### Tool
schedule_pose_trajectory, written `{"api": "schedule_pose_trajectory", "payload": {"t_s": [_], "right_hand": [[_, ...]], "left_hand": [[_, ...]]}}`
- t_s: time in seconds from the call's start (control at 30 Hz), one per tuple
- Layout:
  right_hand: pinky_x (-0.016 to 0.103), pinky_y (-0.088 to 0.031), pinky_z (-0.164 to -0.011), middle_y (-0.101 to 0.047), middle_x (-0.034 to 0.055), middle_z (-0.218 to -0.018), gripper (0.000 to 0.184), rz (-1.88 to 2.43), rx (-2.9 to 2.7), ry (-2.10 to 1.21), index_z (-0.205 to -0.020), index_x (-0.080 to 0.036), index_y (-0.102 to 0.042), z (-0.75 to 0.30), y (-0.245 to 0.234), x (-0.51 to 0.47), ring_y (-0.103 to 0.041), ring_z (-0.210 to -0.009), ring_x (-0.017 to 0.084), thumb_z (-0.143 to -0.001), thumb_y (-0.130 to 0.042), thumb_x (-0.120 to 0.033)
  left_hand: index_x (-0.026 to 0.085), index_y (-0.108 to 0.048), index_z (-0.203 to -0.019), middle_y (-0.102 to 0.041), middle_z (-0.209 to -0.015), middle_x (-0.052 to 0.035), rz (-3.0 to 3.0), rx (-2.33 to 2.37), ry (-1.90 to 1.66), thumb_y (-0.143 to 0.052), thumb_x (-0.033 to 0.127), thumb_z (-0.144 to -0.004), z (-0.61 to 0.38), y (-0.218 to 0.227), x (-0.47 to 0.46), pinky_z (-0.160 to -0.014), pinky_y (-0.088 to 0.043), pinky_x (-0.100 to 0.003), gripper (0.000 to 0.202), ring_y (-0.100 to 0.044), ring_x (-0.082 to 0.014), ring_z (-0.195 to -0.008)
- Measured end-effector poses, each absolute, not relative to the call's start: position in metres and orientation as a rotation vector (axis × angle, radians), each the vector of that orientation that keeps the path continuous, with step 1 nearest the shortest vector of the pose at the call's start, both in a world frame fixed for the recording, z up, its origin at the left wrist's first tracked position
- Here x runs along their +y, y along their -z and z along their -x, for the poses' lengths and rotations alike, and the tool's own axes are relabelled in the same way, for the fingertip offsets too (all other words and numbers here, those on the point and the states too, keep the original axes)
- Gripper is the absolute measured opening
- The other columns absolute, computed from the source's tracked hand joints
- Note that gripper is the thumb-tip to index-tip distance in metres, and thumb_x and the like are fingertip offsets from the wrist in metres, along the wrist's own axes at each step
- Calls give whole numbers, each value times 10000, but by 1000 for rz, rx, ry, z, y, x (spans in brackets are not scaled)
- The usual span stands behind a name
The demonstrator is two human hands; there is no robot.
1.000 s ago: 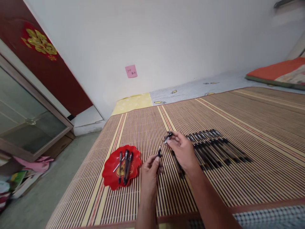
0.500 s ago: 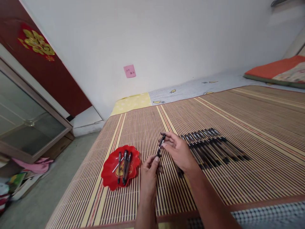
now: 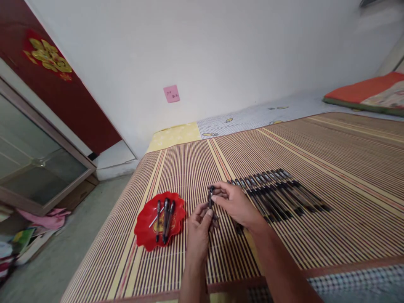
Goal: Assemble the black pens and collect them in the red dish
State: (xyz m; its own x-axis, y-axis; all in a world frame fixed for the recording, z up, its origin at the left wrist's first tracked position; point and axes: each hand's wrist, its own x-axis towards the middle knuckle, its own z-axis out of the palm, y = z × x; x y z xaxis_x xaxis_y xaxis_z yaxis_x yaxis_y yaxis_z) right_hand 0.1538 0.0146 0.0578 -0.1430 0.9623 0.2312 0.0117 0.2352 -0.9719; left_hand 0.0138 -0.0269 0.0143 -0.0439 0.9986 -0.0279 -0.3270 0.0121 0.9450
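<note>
A white wall [image 3: 227, 59] backs a surface spread with a striped bamboo mat [image 3: 192, 172]; clock positions are taken from the middle of the view. At nine o'clock stands a glass-fronted cabinet [image 3: 41, 162]. At seven o'clock a red scalloped plate [image 3: 143, 227] rests on the mat, bearing three black pens [image 3: 166, 215] and a thin white stick [image 3: 153, 221]. Just beside the plate, at six o'clock, the left hand [image 3: 198, 227] grasps the lower part of a black pen [image 3: 211, 192]. The right hand [image 3: 238, 207] pinches the upper end of that pen, which points toward twelve o'clock. At four o'clock a row of pens [image 3: 269, 198] lies side by side, its left end partly hidden by the right hand. Between two and three o'clock an orange cushion [image 3: 350, 91] lies beyond the mat.
</note>
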Motion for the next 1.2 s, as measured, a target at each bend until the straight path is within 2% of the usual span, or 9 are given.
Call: {"api": "schedule_pose_trajectory", "payload": {"t_s": [0.27, 0.47, 0.57, 0.63, 0.7, 0.77, 0.9, 1.03, 1.2], "right_hand": [[274, -504, -714, -633, -8, -765, 150, 1054, -1485, -1115, -902, -170, -631, -154, -53, 18, -621, -739, 142, -761, -639, -219], [280, -512, -725, -654, 5, -797, 117, 1024, -1514, -1111, -903, -178, -627, -150, -45, 17, -644, -771, 153, -808, -612, -244], [309, -541, -798, -700, 36, -884, 211, 981, -1445, -1174, -998, -177, -640, -147, -43, 18, -684, -864, 174, -830, -617, -302], [332, -549, -841, -717, 64, -956, 310, 991, -1374, -1188, -1081, -171, -637, -147, -43, 19, -699, -918, 189, -826, -633, -348], [346, -553, -849, -722, 82, -973, 343, 1032, -1334, -1164, -1094, -161, -643, -150, -45, 19, -705, -916, 197, -822, -638, -370], [349, -554, -830, -723, 85, -940, 316, 1085, -1336, -1119, -1057, -155, -658, -155, -47, 18, -704, -880, 198, -819, -635, -361], [349, -552, -796, -723, 83, -884, 270, 1146, -1408, -1049, -1012, -151, -676, -160, -52, 15, -694, -841, 201, -829, -614, -339], [341, -559, -787, -735, 91, -926, 275, 1164, -1454, -1059, -1024, -162, -686, -160, -52, 12, -700, -863, 201, -845, -613, -357], [347, -566, -805, -739, 89, -935, 312, 1136, -1403, -1050, -1039, -176, -694, -167, -48, 15, -705, -888, 206, -838, -626, -404]], "left_hand": [[141, -656, -999, -639, -694, 3, -870, 997, -1396, -820, 406, -721, -19, -15, -32, -547, -431, -200, 417, -563, -100, -577], [144, -666, -956, -650, -678, -2, -913, 1045, -1402, -804, 420, -722, -23, -19, -32, -549, -436, -207, 388, -561, -101, -545], [149, -656, -960, -683, -696, -27, -992, 1088, -1394, -761, 443, -762, -17, -27, -33, -570, -462, -233, 369, -604, -131, -566], [156, -650, -947, -703, -724, -45, -1081, 1159, -1400, -729, 438, -789, -3, -38, -35, -636, -505, -271, 332, -649, -164, -625], [165, -655, -928, -720, -780, -60, -1198, 1316, -1432, -711, 417, -797, 20, -49, -38, -713, -528, -305, 290, -684, -198, -727], [170, -672, -930, -731, -825, -76, -1284, 1562, -1467, -695, 431, -785, 48, -57, -39, -730, -533, -338, 299, -692, -233, -778], [169, -705, -881, -742, -917, -130, -1278, 2272, -1432, -647, 418, -777, 99, -51, -34, -774, -512, -418, 276, -686, -316, -863], [178, -740, -874, -750, -909, -148, -1346, 2451, -1161, -587, 378, -832, 114, -35, -25, -751, -495, -429, 256, -688, -343, -850], [155, -742, -979, -747, -900, -170, -1361, 2583, -929, -539, 345, -891, 111, -31, -19, -712, -480, -430, 292, -691, -367, -847]]}}
